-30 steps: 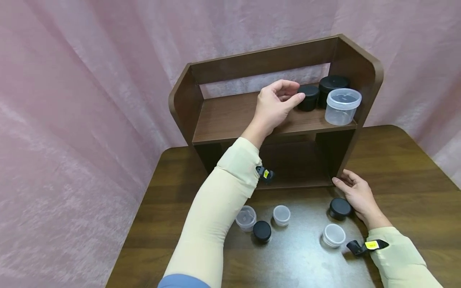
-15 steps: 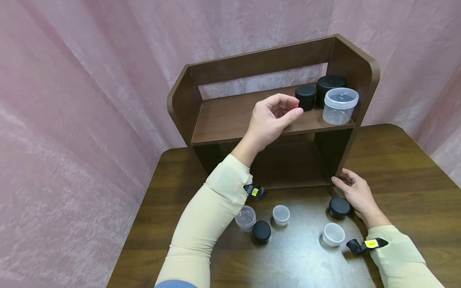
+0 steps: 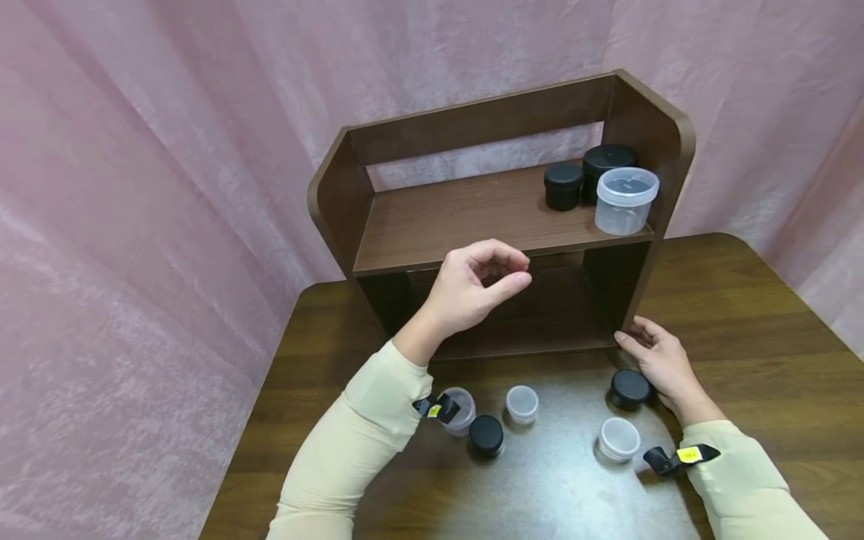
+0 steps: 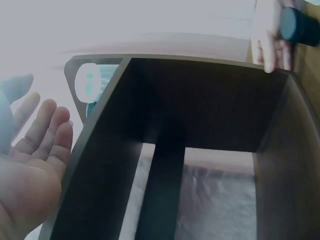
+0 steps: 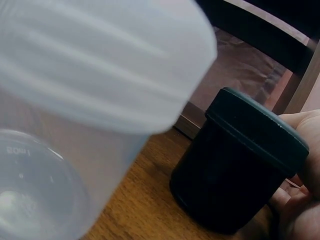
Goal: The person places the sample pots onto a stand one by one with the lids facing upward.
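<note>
My left hand [image 3: 475, 289] hovers in front of the shelf unit's upper board, thumb and fingers loosely curved with nothing between them. On that board of the brown shelf unit [image 3: 432, 229], at the right end, stand a small black jar [image 3: 563, 187], a larger black jar [image 3: 606, 161] behind it and a clear lidded jar [image 3: 625, 202]. My right hand [image 3: 667, 369] rests at the unit's lower right corner, thumb at the front edge and fingers along the outer side. Right beside it sits a black-lidded jar [image 3: 630, 389], also large in the right wrist view.
A white-lidded clear jar [image 3: 617, 440] stands in front of the right hand. Further left on the wooden table [image 3: 540, 502] are a clear jar [image 3: 460, 417], a black-lidded clear jar [image 3: 486, 436] and a small clear jar [image 3: 523, 404]. A pink curtain [image 3: 169, 225] hangs behind.
My left hand has let go of the small black jar on the upper board and drawn back, down and to the left. The right hand has kept its place at the shelf corner.
</note>
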The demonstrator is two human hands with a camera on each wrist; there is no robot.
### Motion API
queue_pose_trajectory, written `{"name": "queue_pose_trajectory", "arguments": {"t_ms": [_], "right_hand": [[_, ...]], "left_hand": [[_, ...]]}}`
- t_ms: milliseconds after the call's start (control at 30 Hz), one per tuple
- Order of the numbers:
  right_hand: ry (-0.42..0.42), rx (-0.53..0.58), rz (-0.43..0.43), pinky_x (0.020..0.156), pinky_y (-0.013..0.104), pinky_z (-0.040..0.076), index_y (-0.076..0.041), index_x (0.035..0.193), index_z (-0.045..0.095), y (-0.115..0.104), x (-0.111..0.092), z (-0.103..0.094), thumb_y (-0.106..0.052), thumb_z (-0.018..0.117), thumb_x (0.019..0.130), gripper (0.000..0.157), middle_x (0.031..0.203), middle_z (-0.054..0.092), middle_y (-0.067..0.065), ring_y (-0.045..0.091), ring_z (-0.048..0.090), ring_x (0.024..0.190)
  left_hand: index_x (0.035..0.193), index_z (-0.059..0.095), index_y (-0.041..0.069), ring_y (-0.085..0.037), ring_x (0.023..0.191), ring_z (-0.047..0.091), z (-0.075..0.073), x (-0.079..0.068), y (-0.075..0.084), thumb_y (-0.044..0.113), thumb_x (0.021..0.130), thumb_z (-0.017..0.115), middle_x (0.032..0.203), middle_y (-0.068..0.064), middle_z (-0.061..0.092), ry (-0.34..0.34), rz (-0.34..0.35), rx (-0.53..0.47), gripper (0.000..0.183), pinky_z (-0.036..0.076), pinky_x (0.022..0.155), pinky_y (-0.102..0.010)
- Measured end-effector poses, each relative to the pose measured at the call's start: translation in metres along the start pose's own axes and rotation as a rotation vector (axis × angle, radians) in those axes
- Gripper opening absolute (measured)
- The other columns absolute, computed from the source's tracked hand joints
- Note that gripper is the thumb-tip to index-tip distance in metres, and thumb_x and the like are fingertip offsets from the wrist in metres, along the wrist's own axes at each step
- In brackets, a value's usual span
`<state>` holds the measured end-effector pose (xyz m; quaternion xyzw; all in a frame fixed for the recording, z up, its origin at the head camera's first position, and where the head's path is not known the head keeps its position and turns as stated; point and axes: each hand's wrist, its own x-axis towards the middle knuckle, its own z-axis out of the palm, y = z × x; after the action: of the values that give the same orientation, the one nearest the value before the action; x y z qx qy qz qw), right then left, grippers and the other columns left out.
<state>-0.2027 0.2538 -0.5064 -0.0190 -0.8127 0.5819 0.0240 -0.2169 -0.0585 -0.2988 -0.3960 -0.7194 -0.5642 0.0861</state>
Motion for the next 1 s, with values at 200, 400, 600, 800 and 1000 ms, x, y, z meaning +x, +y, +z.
{"name": "queue_pose_trajectory", "arguments": {"t_ms": [200,400,600,800,1000], "right_hand": [[0.001,-0.012,0.000,0.078,0.001,0.035,0.010,0.146,0.025,-0.001,-0.001,0.002,-0.038,0.057,0.097,0.075,0.141,0.039,0.033,0.045,0.036,0.129],[0.004,-0.020,0.000,0.077,0.002,0.036,0.010,0.146,0.026,-0.002,-0.003,0.002,-0.037,0.056,0.097,0.074,0.140,0.040,0.032,0.046,0.038,0.128],[0.005,-0.018,-0.007,0.076,0.001,0.036,0.010,0.145,0.026,-0.004,-0.003,0.001,-0.037,0.056,0.097,0.074,0.140,0.039,0.033,0.046,0.038,0.128],[0.016,-0.032,-0.022,0.077,0.001,0.036,0.011,0.145,0.028,-0.002,-0.001,0.001,-0.036,0.056,0.097,0.072,0.139,0.041,0.033,0.045,0.039,0.126],[0.013,-0.025,-0.018,0.078,0.002,0.036,0.011,0.145,0.026,-0.002,-0.001,0.002,-0.035,0.056,0.097,0.073,0.139,0.041,0.033,0.045,0.039,0.126]], "left_hand": [[0.094,0.068,-0.002,-0.018,0.082,0.063,-0.016,-0.039,-0.009,0.000,0.083,0.072,0.093,-0.011,0.067,-0.028,-0.029,-0.002,0.012,0.054,0.075,-0.034],[0.095,0.068,-0.001,-0.019,0.085,0.063,-0.029,-0.075,-0.023,-0.002,0.083,0.071,0.094,-0.014,0.067,-0.042,-0.118,0.016,0.012,0.054,0.078,-0.035],[0.095,0.068,0.000,-0.018,0.085,0.062,-0.039,-0.104,-0.031,-0.003,0.083,0.071,0.093,-0.014,0.067,-0.046,-0.192,0.061,0.012,0.054,0.078,-0.036],[0.094,0.067,-0.001,-0.016,0.084,0.062,-0.044,-0.127,-0.018,-0.006,0.082,0.071,0.091,-0.017,0.066,-0.070,-0.235,0.107,0.013,0.054,0.077,-0.040],[0.095,0.068,0.000,-0.022,0.085,0.063,-0.041,-0.150,-0.025,-0.005,0.080,0.074,0.093,-0.016,0.066,-0.058,-0.272,0.115,0.017,0.054,0.078,-0.047]]}}
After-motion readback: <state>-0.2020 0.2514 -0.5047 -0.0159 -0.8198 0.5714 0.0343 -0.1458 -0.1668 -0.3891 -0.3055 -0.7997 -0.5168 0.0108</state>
